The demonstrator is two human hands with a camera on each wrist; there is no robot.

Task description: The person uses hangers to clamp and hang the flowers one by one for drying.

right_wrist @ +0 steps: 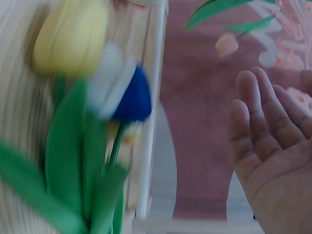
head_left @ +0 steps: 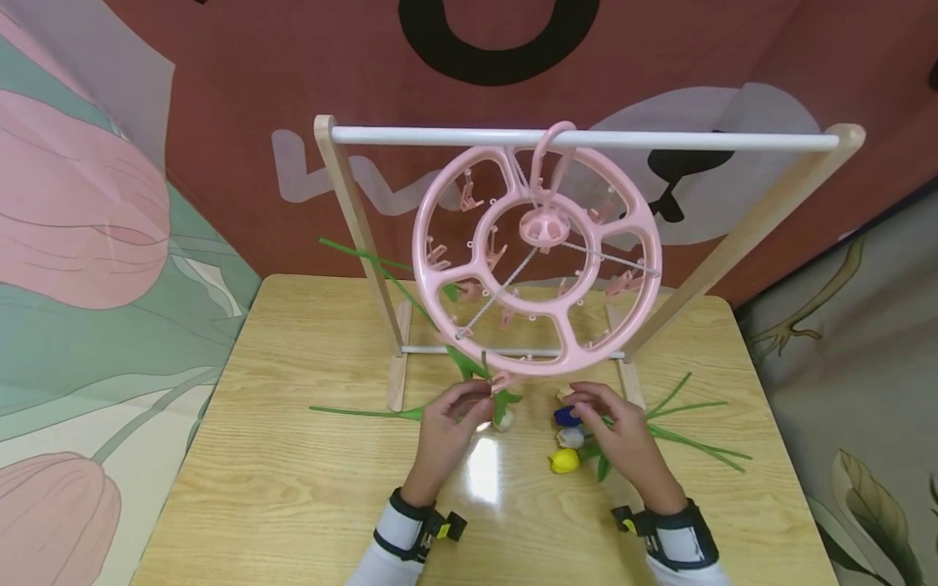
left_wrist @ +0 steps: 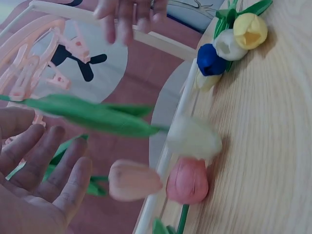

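Observation:
My left hand (head_left: 450, 423) is at a pink clip (head_left: 500, 380) on the near edge of a round pink hanger (head_left: 579, 358). Its fingers are spread loosely beside the stem in the left wrist view. A white tulip (left_wrist: 195, 139) hangs head down from that clip, blurred. Behind it hangs a pale pink tulip (left_wrist: 134, 180). My right hand (head_left: 623, 431), fingers extended with nothing in them, hovers by several loose tulips: a blue tulip (head_left: 567, 417), a white tulip (head_left: 570, 438), a yellow tulip (head_left: 564, 461) and a cream one partly hidden.
The hanger hooks over the white bar (head_left: 440, 137) of a wooden stand (head_left: 747, 232) on the wooden table (head_left: 293, 505). More pink clips (head_left: 623, 283) dangle around its rings. A coral tulip (left_wrist: 187, 180) lies on the table, its stem pointing left. A printed cloth (head_left: 293, 65) hangs behind.

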